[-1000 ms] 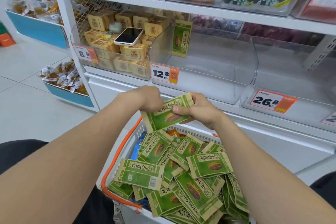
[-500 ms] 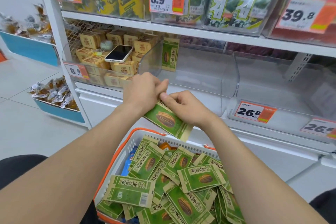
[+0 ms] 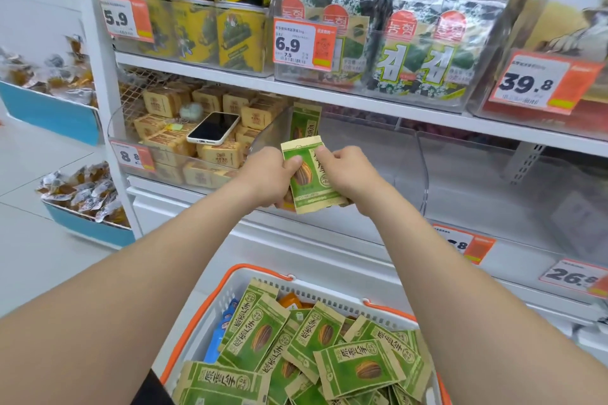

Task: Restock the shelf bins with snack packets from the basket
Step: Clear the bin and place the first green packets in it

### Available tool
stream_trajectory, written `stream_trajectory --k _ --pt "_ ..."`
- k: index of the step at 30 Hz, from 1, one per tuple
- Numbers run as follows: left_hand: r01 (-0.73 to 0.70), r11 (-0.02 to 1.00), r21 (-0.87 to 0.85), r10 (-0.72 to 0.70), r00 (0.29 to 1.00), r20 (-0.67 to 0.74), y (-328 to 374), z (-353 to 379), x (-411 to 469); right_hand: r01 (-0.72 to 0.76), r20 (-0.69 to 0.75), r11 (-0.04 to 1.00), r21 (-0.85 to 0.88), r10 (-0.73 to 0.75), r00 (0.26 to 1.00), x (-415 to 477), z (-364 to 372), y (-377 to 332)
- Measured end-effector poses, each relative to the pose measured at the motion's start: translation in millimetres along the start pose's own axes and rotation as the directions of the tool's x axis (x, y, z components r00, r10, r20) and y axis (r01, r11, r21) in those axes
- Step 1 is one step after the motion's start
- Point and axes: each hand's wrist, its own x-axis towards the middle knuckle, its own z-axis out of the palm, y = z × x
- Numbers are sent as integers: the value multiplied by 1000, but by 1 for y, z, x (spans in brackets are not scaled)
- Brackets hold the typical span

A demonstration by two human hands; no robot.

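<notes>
My left hand [image 3: 269, 174] and my right hand [image 3: 348, 174] together hold a green snack packet [image 3: 309, 177] upright, each pinching one side, just in front of the clear middle shelf bin [image 3: 378, 161]. One matching green packet [image 3: 306, 122] stands inside that bin against its left wall. Below, a white basket with an orange rim [image 3: 210, 302] holds several more green packets [image 3: 329, 348].
The left bin holds tan boxed snacks [image 3: 171, 138] with a phone [image 3: 214, 128] lying on top. A clear bin [image 3: 513, 187] stands to the right. The upper shelf carries yellow packs [image 3: 230, 33] and seaweed packs [image 3: 421, 52]. Blue floor bins of wrapped snacks [image 3: 82, 194] stand at left.
Both hands lifted the green packet from above the basket up to the front of the middle bin and turned it upright. The view tilted upward.
</notes>
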Motion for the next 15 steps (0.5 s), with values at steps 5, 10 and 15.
stream_trajectory --k 5,10,15 --pt "-89 944 318 160 965 -205 -18 0 19 -5 22 984 -180 9 1000 42 -16 -15" --pt "-195 864 464 254 965 -66 -25 -2 34 -106 19 994 40 106 994 86 -4 -6" --pt "-219 854 472 243 970 11 -34 9 52 -158 2 987 14 158 987 127 29 22"
